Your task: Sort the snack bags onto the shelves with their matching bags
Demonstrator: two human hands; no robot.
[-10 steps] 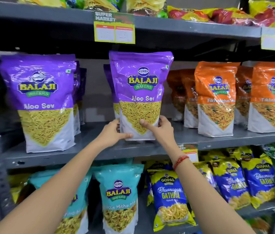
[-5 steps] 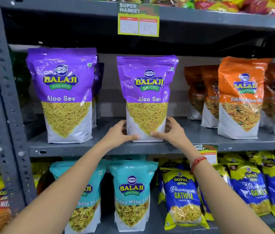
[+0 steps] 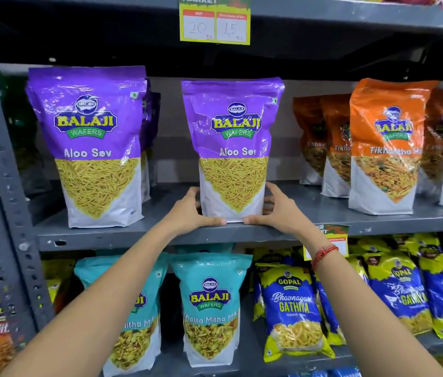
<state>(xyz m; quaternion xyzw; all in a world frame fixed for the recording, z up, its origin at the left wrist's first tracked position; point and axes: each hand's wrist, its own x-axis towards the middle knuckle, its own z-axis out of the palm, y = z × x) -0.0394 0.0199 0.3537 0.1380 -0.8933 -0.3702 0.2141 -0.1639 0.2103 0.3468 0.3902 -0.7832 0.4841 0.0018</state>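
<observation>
Both hands — left hand (image 3: 191,213), right hand (image 3: 274,213) — clasp the base of an upright purple Aloo Sev bag (image 3: 232,148). It stands on the grey shelf (image 3: 160,232), beside a matching purple bag (image 3: 92,142).

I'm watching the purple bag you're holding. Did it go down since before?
Yes. The purple Aloo Sev bag came down onto the grey shelf; both hands now rest at its base.

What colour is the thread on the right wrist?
Red thread, seen in the head view.

Yellow price tag (image 3: 214,23) hangs above; red thread bracelet (image 3: 323,254) on wrist.
</observation>
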